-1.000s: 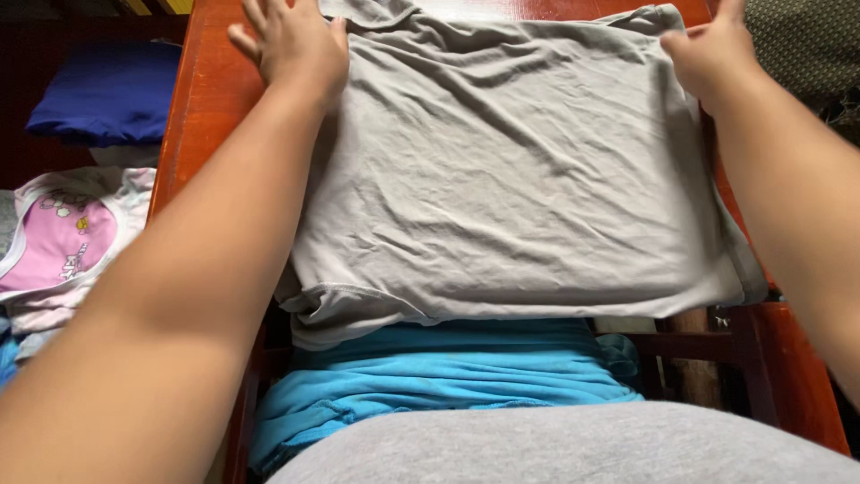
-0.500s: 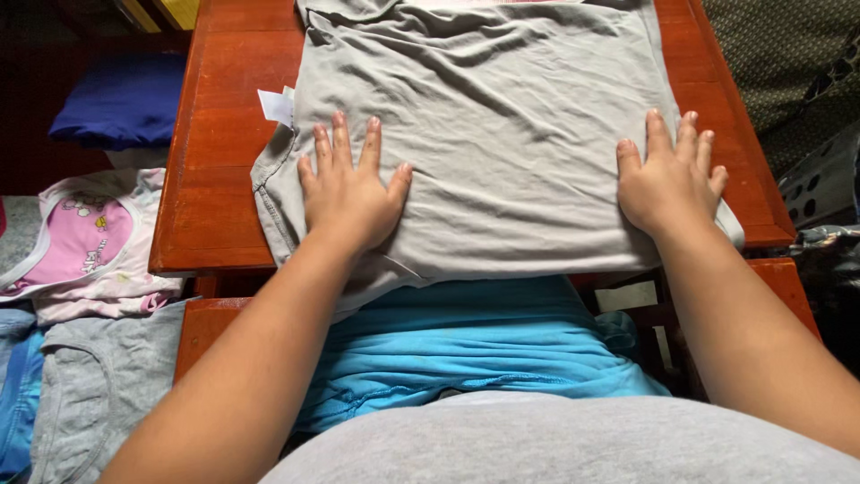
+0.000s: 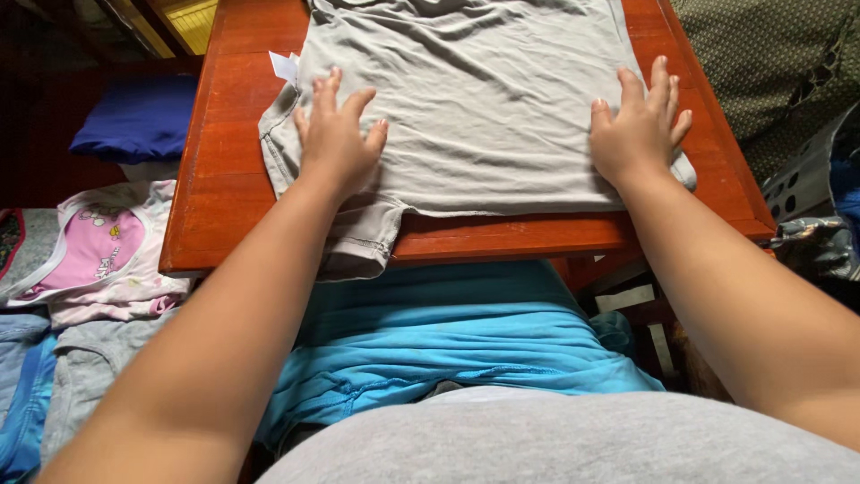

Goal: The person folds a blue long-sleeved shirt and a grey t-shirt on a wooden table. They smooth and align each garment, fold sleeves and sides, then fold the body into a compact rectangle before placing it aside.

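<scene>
A grey garment lies spread flat on a reddish-brown wooden table. My left hand rests palm down on its near left part, fingers spread. My right hand presses flat on the near right edge of the cloth, fingers apart. A sleeve of the garment droops over the table's front edge. A small white tag sticks out at the garment's left side.
A blue cloth lies on my lap below the table edge. To the left lie a pink and white garment, a dark blue folded cloth and grey clothes. Dark patterned fabric is at the right.
Both hands slid from the garment's far corners down to its near part, then pushed it away from me; the near hem now lies on the table instead of hanging over the front edge.
</scene>
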